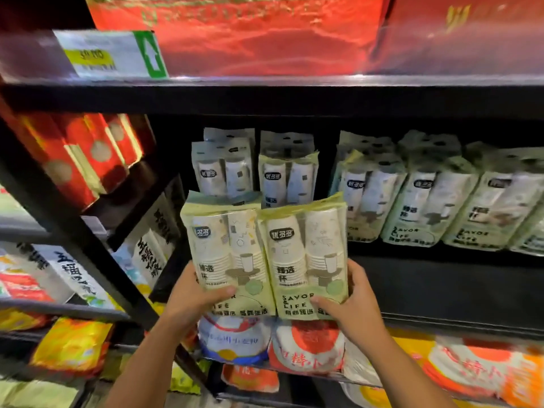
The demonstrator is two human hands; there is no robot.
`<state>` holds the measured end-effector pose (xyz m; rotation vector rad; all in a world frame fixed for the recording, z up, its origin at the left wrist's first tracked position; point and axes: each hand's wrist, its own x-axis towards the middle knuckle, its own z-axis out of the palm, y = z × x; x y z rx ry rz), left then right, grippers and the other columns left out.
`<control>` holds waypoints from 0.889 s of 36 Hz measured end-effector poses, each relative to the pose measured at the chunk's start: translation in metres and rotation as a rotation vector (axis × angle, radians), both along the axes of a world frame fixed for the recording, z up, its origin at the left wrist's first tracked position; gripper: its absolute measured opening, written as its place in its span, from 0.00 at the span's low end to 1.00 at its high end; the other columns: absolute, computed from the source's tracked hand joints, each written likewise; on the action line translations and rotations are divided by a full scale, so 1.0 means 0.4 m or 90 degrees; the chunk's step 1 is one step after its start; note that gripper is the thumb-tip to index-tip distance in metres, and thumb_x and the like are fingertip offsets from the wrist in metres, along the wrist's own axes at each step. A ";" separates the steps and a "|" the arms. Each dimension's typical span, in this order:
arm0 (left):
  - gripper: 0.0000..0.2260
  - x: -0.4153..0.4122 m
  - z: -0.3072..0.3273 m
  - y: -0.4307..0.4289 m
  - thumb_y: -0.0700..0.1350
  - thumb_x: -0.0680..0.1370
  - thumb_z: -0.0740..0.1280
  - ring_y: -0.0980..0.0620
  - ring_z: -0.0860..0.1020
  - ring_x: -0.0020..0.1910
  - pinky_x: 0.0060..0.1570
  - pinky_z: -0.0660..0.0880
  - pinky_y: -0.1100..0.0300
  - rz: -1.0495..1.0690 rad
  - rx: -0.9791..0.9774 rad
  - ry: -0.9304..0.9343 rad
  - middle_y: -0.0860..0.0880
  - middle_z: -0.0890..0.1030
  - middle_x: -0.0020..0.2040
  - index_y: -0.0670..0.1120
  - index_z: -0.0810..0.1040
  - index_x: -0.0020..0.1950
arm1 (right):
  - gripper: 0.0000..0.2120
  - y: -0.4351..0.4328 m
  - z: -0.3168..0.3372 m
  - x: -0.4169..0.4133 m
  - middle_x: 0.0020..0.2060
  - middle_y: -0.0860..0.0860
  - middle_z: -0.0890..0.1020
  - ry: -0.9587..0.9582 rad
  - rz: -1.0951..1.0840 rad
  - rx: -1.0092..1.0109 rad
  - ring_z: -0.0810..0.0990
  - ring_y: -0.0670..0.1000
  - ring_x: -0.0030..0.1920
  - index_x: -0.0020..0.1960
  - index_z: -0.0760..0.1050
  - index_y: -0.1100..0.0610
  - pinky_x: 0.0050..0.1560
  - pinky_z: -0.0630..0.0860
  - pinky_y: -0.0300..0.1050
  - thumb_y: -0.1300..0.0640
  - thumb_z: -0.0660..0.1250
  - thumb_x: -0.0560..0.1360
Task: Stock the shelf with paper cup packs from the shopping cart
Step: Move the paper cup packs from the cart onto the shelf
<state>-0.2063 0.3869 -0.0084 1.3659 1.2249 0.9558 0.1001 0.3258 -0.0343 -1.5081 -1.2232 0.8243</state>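
Head view: left hand (191, 301) grips the left pack (226, 254) and right hand (356, 301) grips the right pack (306, 254), thumbs across the fronts, fingers wrapped behind. Both packs stand upright, side by side and touching, at the front edge of the shelf (441, 284), ahead of two stocked packs (253, 169).

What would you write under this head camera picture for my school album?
Left hand and right hand lift two paper cup packs toward the shelf.

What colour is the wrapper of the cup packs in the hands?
Pale green cup packs, clearest in the head view.
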 end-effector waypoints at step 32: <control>0.35 -0.122 -0.178 0.420 0.54 0.57 0.81 0.54 0.83 0.56 0.57 0.78 0.51 0.055 0.026 0.035 0.57 0.84 0.57 0.55 0.73 0.61 | 0.13 0.356 -0.101 -0.056 0.44 0.44 0.87 -0.130 -0.064 -0.085 0.85 0.42 0.46 0.54 0.84 0.55 0.49 0.82 0.45 0.55 0.78 0.71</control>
